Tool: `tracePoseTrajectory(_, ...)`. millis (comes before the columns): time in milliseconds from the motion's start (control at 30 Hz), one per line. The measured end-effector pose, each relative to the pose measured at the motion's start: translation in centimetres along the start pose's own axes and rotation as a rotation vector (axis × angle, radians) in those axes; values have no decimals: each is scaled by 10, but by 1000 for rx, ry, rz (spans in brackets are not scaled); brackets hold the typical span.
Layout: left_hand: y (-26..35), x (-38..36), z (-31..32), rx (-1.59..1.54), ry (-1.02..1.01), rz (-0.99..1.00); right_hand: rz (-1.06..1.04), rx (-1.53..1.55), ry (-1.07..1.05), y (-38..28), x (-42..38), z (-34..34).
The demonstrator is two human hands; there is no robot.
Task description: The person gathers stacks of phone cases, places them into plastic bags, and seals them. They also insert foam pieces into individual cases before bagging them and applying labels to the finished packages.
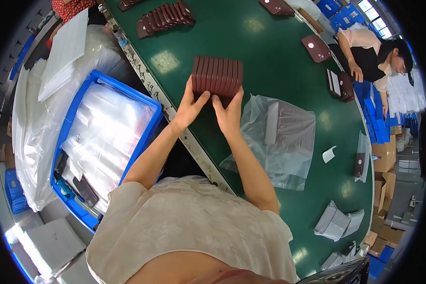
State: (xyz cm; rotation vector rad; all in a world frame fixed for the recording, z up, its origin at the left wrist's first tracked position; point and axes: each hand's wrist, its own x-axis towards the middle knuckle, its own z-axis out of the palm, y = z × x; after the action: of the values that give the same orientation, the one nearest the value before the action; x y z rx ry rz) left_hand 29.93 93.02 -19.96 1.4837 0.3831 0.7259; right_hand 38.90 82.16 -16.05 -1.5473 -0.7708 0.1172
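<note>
A row of several dark red, flat items [217,75] stands pressed together above the green table. My left hand [192,105] grips the row at its left end, thumb on the near side. At the right end my right hand [228,110] holds the same row, its thumb close to the other thumb. Just right of my right forearm lies a clear plastic bag [288,142] with dark red items and a pale strip inside. More dark red items [165,20] lean in a row at the table's far left.
A blue bin [157,113] with clear bags and a phone stands left of the table [270,61]. Across the table is a co-worker [364,52], near more dark red items [345,86]. Wrapped packs [333,221] and a white scrap [329,154] lie right.
</note>
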Motion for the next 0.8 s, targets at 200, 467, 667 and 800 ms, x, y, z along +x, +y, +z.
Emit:
tracePoseTrajectory(200, 64, 25, -8, 347, -196, -542, -10, -676, -152, -31, 25, -29)
tracePoseTrajectory(467, 51, 45, 11, 706, -301, -676, 274, -778, -229, 19, 35, -36)
tracePoseTrajectory(667, 51, 24, 15, 836, -50, -195, 107, -166, -47, 7, 41, -46)
tracePoseTrajectory(800, 49, 15, -9, -60, -221, 91, 325, 348, -81, 13, 55, -95)
